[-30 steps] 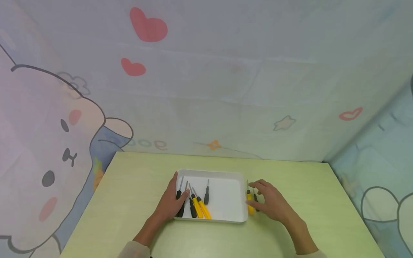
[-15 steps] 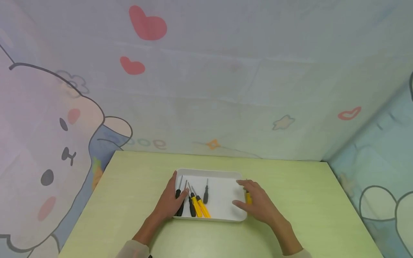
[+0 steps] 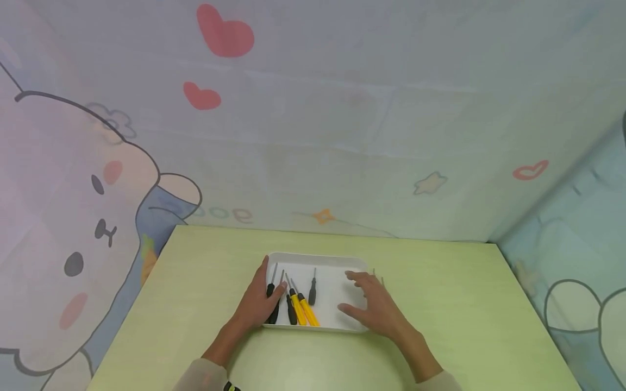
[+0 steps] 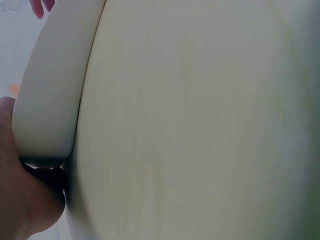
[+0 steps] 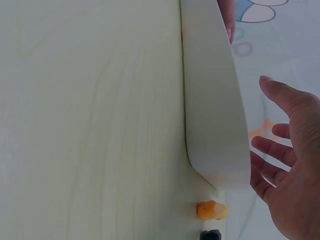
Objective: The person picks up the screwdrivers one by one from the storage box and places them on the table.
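A shallow white tray (image 3: pixel 318 256) lies on the table. My left hand (image 3: pixel 256 304) grips its left side, thumb over the rim and other fingers along the outside. Beside that thumb lie several screwdrivers: black-handled ones (image 3: pixel 292 310) and two yellow-handled ones (image 3: pixel 309 310). A smaller dark screwdriver (image 3: pixel 312 293) lies apart, near the tray's middle. Over the tray's right end hovers my right hand (image 3: pixel 379 309), fingers spread and holding nothing. Just outside that end, a yellow-orange handle (image 5: pixel 212 210) and a dark handle (image 5: pixel 210 235) show in the right wrist view; in the head view my hand mostly hides them.
The pale wood-look table (image 3: pixel 464 304) extends on both sides of the tray. Behind it hangs a printed cloth (image 3: pixel 342 136) with hearts and a cartoon animal; another printed cloth stands at the right.
My right hand has moved left, from the screwdrivers beside the tray to above its right end, its fingers spread wider. My left hand stays on the tray.
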The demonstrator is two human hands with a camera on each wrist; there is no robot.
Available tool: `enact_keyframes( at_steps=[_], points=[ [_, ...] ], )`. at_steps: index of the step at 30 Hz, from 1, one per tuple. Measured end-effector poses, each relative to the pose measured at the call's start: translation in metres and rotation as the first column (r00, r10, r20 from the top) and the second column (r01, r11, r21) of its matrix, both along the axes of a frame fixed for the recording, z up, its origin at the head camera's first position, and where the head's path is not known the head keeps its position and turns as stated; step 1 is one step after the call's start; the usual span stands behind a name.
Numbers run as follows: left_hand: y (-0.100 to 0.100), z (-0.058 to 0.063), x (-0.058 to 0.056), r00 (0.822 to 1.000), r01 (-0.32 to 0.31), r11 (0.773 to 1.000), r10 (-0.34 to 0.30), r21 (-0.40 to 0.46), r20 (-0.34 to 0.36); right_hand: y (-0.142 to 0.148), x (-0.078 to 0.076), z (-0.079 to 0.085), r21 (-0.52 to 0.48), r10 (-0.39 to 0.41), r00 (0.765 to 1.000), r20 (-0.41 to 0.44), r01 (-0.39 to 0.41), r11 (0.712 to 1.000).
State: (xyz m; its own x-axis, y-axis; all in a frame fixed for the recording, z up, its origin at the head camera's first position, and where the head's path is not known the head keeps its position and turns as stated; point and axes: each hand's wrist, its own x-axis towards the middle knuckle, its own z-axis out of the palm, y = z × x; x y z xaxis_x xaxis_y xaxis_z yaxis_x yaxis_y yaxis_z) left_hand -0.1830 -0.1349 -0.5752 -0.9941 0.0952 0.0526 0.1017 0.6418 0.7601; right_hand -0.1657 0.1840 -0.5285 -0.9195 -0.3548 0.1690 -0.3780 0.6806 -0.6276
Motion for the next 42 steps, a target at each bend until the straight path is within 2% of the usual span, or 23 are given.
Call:
enact_keyframes(
  at_steps=[10,20,26,32,42],
  points=[
    [0.0,0.001,0.002,1.0,-0.012,1.0,0.012,-0.011,-0.018,-0.014,-0.007,-0.011,0.015,0.02,1.0,0.013,-0.02,1.0],
    [-0.001,-0.006,0.003,1.0,-0.01,1.0,0.009,-0.028,-0.009,-0.02,-0.012,-0.016,0.087,0.062,0.998,-0.004,-0.061,0.994],
    [0.001,-0.003,0.001,1.0,-0.002,1.0,0.002,-0.009,-0.02,-0.023,-0.017,-0.016,0.127,0.06,0.998,0.011,-0.061,0.99],
    [0.001,-0.003,-0.002,1.0,-0.012,0.999,0.012,-0.035,-0.016,-0.03,-0.021,-0.012,0.165,0.086,0.996,0.005,-0.085,0.983],
    [0.002,-0.004,-0.002,1.0,-0.006,0.999,0.006,-0.042,-0.001,-0.045,-0.025,-0.007,0.251,0.086,0.996,0.007,-0.085,0.964]
  ],
)
